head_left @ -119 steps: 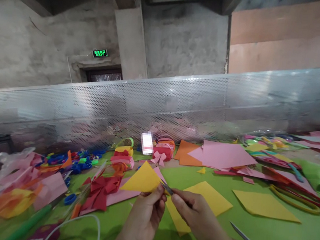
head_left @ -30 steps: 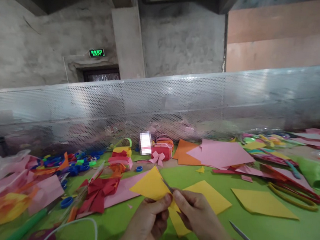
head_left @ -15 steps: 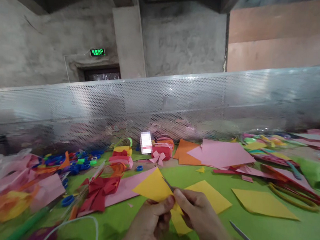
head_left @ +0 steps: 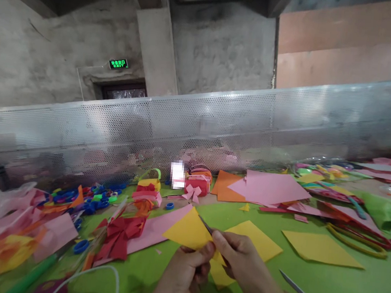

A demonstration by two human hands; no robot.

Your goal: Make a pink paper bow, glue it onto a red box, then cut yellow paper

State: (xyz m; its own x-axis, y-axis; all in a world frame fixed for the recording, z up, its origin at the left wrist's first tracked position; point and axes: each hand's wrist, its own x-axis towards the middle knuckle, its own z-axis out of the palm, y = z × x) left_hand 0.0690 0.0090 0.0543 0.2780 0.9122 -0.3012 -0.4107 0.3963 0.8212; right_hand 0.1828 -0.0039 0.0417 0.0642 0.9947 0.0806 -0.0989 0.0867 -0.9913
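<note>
My left hand (head_left: 180,277) pinches a yellow paper piece (head_left: 188,230) by its near corner and holds it above the green table (head_left: 340,287). My right hand (head_left: 236,259) is closed on small scissors (head_left: 205,225), whose thin blades lie along the paper's right edge. Both hands meet at the bottom centre of the view. Under them lies a yellow sheet (head_left: 259,241) flat on the table.
A perforated metal screen (head_left: 196,133) runs across the table's far side. Pink sheets (head_left: 270,187), another yellow sheet (head_left: 320,248), a red paper bow (head_left: 121,233), blue rings (head_left: 91,201) and small paper baskets (head_left: 197,183) lie around. A thin metal rod (head_left: 296,287) lies at the right.
The yellow paper has shifted to the right and the scissors have moved further along its edge. My left hand's fingers have curled tighter round the paper's corner.
</note>
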